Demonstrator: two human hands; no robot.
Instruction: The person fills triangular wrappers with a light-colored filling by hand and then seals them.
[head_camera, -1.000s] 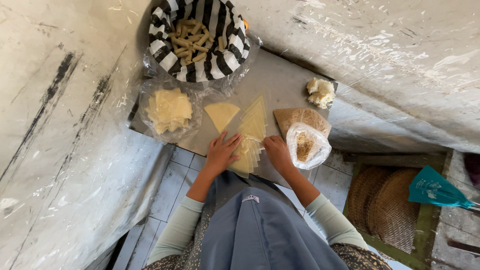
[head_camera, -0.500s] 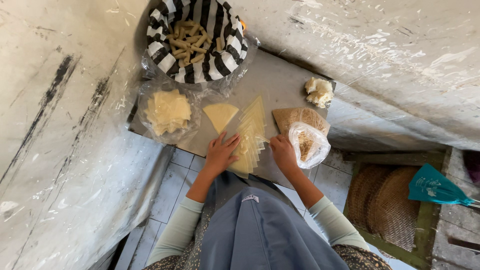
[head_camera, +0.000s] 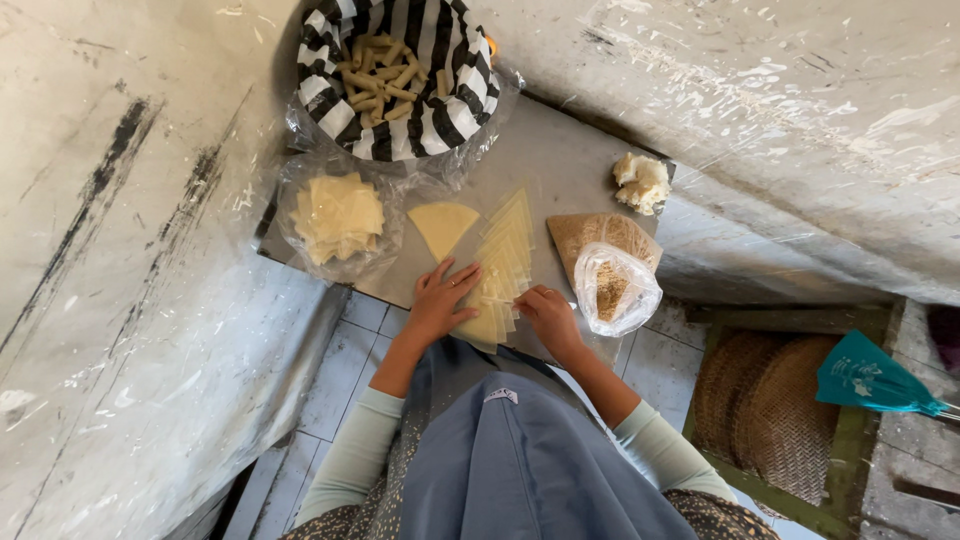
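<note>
A fanned stack of thin, pale yellow dough triangles (head_camera: 503, 265) lies near the front edge of the grey desk (head_camera: 560, 165), its points running away from the person. The left hand (head_camera: 440, 300) rests flat on the near left part of the stack, fingers spread. The right hand (head_camera: 545, 312) sits at the near right edge of the stack, fingers curled and pressed together on a thin sheet edge; whether it pinches a single sheet cannot be told.

Just beyond the left hand lies a single dough triangle (head_camera: 442, 225), apart from the stack. To the left is a clear plastic bag (head_camera: 338, 217) holding more pale dough sheets. To the right of the stack, a small clear bag of brown crumbly filling (head_camera: 612, 288) sits on a brown wedge-shaped board (head_camera: 600, 232). A lump of white dough (head_camera: 642, 182) lies at the far right corner. At the back stands a bowl lined with black-and-white striped cloth (head_camera: 400, 70), holding rolled pastry sticks (head_camera: 385, 70).
</note>
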